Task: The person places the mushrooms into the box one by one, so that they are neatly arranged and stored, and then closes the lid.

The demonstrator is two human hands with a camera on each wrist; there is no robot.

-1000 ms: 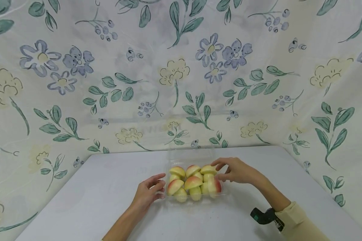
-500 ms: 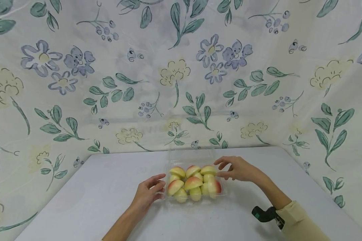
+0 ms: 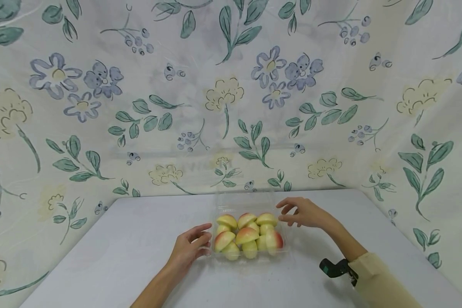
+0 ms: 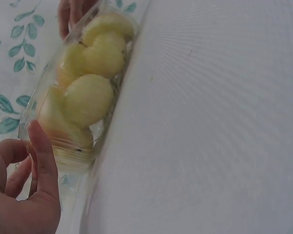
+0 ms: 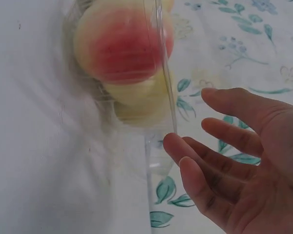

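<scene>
A clear plastic clamshell box (image 3: 219,255) sits on the table, its lid (image 3: 244,200) raised at the back. Several yellow mushroom-shaped pieces (image 3: 247,235) with reddish caps fill it in two rows. At the box's left end, my left hand (image 3: 188,244) has its fingertips right at the rim; in the left wrist view my left hand (image 4: 27,190) shows loosely bent fingers by the corner. Beside the right end, my right hand (image 3: 303,212) is relaxed and holds nothing. The right wrist view shows my right hand (image 5: 249,161) with spread fingers, near a red-capped piece (image 5: 124,44).
The white table (image 3: 138,239) ends at the back against a hanging floral cloth (image 3: 231,107). On the right wrist, a black device (image 3: 333,268) juts out over the tabletop by the cream sleeve (image 3: 381,278).
My right hand has drawn back from the box's right side, moving slightly right and away from me. My left hand stays at the left rim. The box and its pieces keep their arrangement.
</scene>
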